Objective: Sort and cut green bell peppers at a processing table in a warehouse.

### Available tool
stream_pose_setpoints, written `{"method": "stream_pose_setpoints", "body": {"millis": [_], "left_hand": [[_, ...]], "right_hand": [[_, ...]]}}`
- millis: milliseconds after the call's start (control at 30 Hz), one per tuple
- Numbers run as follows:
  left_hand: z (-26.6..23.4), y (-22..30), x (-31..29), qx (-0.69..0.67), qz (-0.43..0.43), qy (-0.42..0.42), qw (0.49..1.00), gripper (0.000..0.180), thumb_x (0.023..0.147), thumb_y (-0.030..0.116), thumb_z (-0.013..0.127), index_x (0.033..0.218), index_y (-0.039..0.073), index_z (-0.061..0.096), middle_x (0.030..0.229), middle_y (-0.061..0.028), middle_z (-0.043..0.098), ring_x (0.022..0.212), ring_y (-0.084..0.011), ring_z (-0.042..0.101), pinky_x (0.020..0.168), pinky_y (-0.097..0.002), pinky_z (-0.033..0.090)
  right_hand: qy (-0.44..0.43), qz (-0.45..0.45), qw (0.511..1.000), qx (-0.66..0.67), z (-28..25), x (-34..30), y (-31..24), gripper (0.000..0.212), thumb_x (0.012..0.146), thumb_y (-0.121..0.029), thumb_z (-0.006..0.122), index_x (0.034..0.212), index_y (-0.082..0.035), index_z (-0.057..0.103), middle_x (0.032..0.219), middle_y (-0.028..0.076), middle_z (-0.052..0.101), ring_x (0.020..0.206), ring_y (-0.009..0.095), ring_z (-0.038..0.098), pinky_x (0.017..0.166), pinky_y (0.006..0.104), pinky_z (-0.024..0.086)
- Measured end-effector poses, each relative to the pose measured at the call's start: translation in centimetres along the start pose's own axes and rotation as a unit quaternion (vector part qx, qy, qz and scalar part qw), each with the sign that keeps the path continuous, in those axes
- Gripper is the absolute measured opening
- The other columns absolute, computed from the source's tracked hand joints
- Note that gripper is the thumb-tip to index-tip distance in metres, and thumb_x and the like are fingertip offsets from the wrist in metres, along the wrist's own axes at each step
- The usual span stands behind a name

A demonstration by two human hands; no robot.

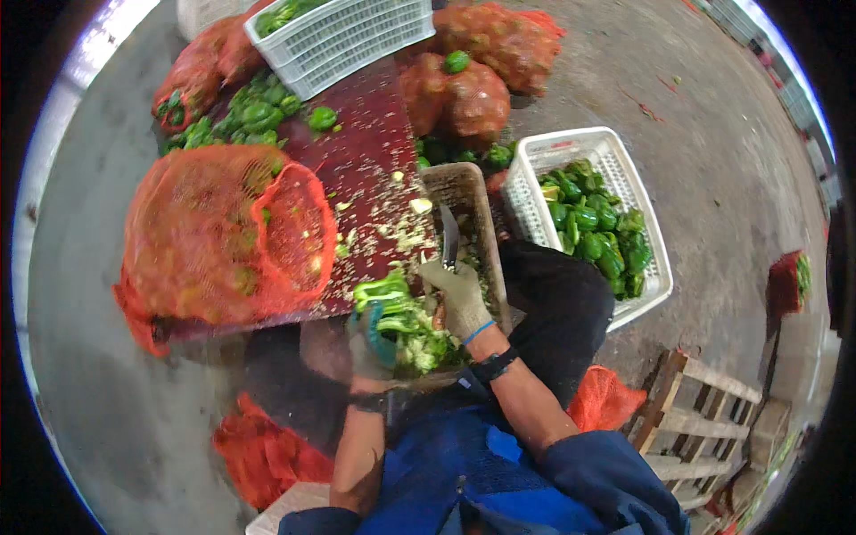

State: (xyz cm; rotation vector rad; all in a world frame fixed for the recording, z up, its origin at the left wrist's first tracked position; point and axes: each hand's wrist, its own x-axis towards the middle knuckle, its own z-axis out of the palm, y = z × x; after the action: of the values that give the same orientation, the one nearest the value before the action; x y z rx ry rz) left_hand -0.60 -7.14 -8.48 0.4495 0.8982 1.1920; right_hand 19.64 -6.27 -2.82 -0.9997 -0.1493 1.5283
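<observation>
The green pepper [385, 294] sat in the gloved left hand [373, 343], fingers curled around it, just above the heap of cut pepper pieces [419, 343] at the person's lap. The right hand [459, 299], also gloved, gripped a knife [448, 239] whose blade ran up and away from the body. The pepper lay to the left of that blade, close beside the right hand's fingers. Beyond stood a dark red board [374, 160] strewn with scraps, an orange mesh sack [214, 236] to the left, and a white crate [646, 227] of peppers to the right.
</observation>
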Motion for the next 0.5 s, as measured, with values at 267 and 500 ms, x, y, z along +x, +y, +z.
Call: {"method": "stream_pose_setpoints", "body": {"millis": [267, 500], "left_hand": [[11.0, 4.9, 3.3, 0.314, 0.163, -0.126, 0.927, 0.054, 0.099, 0.015, 0.067, 0.15, 0.002, 0.052, 0.13, -0.0182, 0.07, 0.108, -0.0311, 0.07, 0.09, -0.0419, 0.059], [27.8, -6.6, 3.4, 0.264, 0.02, -0.322, 0.909, 0.081, 0.097, 0.022, 0.073, 0.166, 0.005, 0.035, 0.155, -0.0188, 0.055, 0.139, -0.026, 0.056, 0.113, -0.0412, 0.051]], "right_hand": [[0.13, -0.021, 0.988, -0.082, -3.8, 4.1, 4.9, 0.022, 0.1, -0.023, 0.073, 0.099, -0.001, 0.071, 0.086, 0.009, 0.068, 0.071, 0.02, 0.066, 0.064, 0.0364, 0.056], [-0.057, 0.2, 0.85, 0.483, -9.0, 10.3, 11.5, 0.013, 0.11, -0.019, 0.06, 0.106, -0.01, 0.069, 0.1, 0.004, 0.072, 0.082, 0.017, 0.067, 0.067, 0.0323, 0.058]]}}
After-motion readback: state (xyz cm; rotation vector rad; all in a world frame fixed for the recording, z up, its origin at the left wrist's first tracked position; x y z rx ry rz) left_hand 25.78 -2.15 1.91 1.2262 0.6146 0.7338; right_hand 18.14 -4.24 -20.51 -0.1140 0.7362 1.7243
